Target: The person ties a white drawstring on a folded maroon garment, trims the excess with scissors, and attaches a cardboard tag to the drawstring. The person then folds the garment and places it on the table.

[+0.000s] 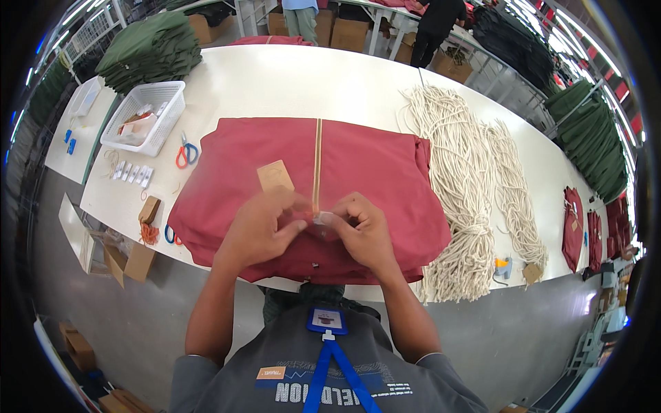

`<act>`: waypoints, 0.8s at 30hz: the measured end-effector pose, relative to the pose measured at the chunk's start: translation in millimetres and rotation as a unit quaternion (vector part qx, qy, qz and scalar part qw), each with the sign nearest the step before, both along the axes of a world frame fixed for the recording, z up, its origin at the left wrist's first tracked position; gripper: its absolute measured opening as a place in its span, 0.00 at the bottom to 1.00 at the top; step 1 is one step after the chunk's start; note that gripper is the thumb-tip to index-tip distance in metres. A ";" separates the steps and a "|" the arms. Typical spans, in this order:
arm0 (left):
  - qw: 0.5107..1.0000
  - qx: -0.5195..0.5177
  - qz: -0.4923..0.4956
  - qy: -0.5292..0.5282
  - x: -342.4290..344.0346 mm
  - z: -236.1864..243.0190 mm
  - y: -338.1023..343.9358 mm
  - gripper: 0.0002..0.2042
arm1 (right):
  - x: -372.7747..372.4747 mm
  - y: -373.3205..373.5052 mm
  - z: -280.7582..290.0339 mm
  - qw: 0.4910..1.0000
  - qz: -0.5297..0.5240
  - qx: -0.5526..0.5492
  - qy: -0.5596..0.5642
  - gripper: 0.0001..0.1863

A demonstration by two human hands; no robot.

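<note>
A stack of folded dark red fabric (372, 162) lies on the table before me, with a tan striped band (318, 155) running down its middle. Over the near end of that band, my right hand (363, 230) pinches a small clear plastic piece (321, 218) between thumb and fingers. My left hand (265, 224) is beside it, its thumb and fingers drawn together at the piece's left side; what they hold is too small to make out. A brown card tag (275, 177) rests on the fabric just beyond my left hand.
To the left are orange-and-blue scissors (184, 151), a white basket (151, 141) with small packets, and brown tags with orange strings (149, 233). Bundles of cream cord (458, 186) and a yellow-grey tagging gun (503, 267) lie right. Green fabric stacks (151, 51) and two people stand beyond.
</note>
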State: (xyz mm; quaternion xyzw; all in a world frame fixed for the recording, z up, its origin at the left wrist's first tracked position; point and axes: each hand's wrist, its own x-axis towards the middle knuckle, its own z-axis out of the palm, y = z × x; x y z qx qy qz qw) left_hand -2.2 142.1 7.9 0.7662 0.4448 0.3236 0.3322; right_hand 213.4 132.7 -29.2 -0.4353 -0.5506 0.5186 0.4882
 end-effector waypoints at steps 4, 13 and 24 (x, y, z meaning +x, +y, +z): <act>0.996 0.083 0.021 0.005 22.4 -2.8 -8.7 0.13 | 1.9 5.4 4.3 0.999 -0.028 0.014 -0.028 0.06; 0.997 -0.010 0.037 -0.073 22.8 -26.3 8.2 0.06 | 0.2 -10.9 -2.6 0.955 -0.109 0.173 -0.214 0.10; 0.997 -0.058 -0.055 -0.017 11.6 0.7 41.3 0.03 | 64.8 11.2 23.9 0.944 0.045 0.018 -0.326 0.12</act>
